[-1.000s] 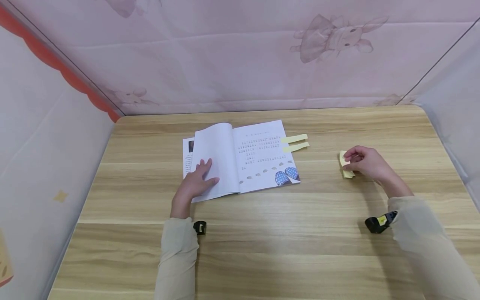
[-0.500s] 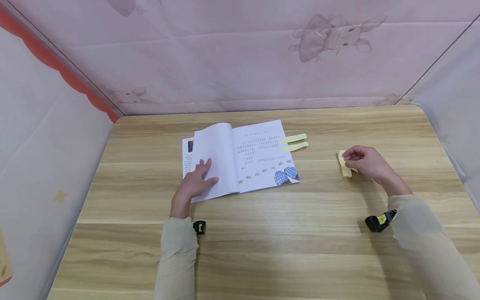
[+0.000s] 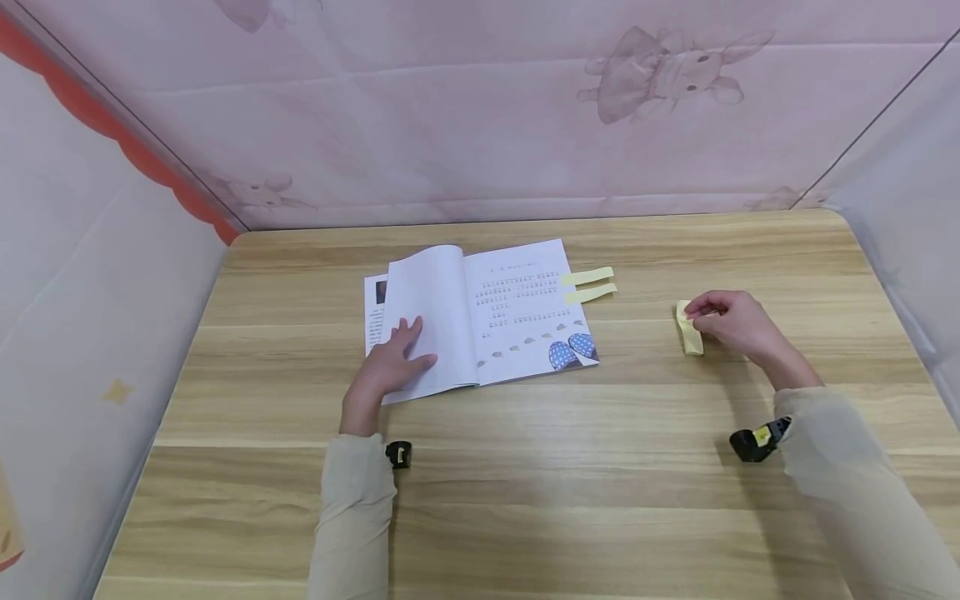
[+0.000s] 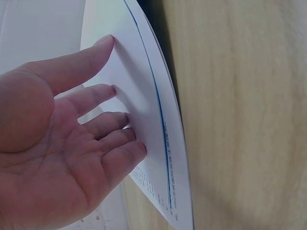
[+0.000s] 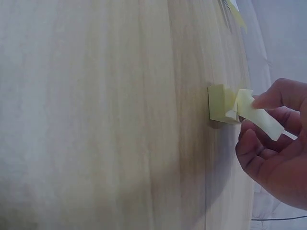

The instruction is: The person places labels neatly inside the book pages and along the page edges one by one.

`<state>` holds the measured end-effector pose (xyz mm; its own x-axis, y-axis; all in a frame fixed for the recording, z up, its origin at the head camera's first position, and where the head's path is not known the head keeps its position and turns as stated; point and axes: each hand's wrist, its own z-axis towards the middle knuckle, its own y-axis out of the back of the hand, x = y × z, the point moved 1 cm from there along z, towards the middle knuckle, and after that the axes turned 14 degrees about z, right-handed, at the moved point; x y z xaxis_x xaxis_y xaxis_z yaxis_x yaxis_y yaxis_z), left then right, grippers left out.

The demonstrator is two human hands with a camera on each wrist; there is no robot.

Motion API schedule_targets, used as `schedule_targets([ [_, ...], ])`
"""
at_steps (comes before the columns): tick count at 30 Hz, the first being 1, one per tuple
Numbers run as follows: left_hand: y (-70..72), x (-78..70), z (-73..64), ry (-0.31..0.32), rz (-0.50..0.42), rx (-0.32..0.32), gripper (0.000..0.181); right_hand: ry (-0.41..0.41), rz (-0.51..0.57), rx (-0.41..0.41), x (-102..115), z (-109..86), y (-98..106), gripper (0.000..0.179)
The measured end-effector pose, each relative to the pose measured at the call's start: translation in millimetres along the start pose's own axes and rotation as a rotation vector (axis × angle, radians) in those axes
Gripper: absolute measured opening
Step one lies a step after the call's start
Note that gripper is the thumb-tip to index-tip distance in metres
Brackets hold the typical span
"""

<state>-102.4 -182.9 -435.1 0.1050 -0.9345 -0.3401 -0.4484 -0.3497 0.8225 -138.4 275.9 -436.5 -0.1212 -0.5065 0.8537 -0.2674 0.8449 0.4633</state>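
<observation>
An open book (image 3: 517, 321) lies on the table, its left-hand page curving up near the spine. My left hand (image 3: 390, 364) rests on that blank page with fingers and thumb spread; the left wrist view has the fingertips (image 4: 139, 146) against the paper. Two yellow sticky strips (image 3: 589, 277) stick out from the book's right edge. Farther right, my right hand (image 3: 738, 323) is at a small pad of yellow sticky notes (image 3: 691, 340). In the right wrist view, thumb and fingers pinch a yellow sticky note (image 5: 261, 120) whose end is at the pad (image 5: 217, 103); whether it is still attached is unclear.
The wooden table (image 3: 555, 492) runs back to a pink wall sheet (image 3: 450, 150) with rabbit prints. Pale side panels (image 3: 97, 275) flank it. A black wrist camera (image 3: 757, 442) hangs below the right sleeve, and another (image 3: 400, 454) sits at the left wrist.
The loose flap of yellow paper beside the pad's lower end has gone from sight behind the right fingers. The pad has shifted very slightly left. My left hand has stayed on the page.
</observation>
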Motion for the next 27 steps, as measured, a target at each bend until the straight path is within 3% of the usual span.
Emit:
schedule_targets([
  [10, 0.5, -1.0, -0.5, 0.011, -0.009, 0.005, 0.069, -0.077, 0.070, 0.026, 0.8, 2.1, -2.1, 0.022],
  [27, -0.6, -1.7, -1.0, 0.015, -0.015, -0.002, 0.069, -0.049, 0.174, 0.010, 3.1, -1.1, 1.7, 0.015],
])
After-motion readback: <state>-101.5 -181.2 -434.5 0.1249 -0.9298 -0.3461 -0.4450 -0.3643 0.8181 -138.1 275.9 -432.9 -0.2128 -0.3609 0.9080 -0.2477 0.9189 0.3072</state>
